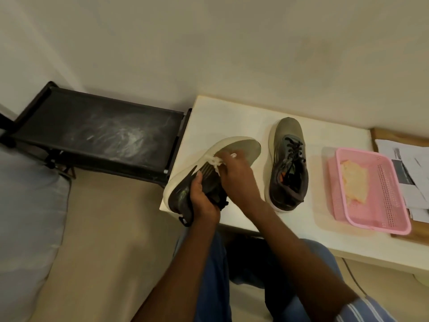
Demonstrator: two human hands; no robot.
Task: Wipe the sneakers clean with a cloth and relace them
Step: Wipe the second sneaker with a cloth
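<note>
A grey-green sneaker with a white sole (241, 147) is tilted on its side at the white table's left corner. My left hand (203, 201) grips it at the heel and collar. My right hand (234, 173) holds a small pale cloth (214, 161) and presses it against the sneaker's side near the sole. The second sneaker (289, 163) stands upright on the table to the right, its black laces threaded and its toe pointing away from me.
A pink plastic basket (385, 205) holding another pale cloth (354, 180) sits on the white table (222, 117) at the right. Papers (408, 168) lie beyond it. A dusty black rack (99, 133) stands left of the table, against the wall.
</note>
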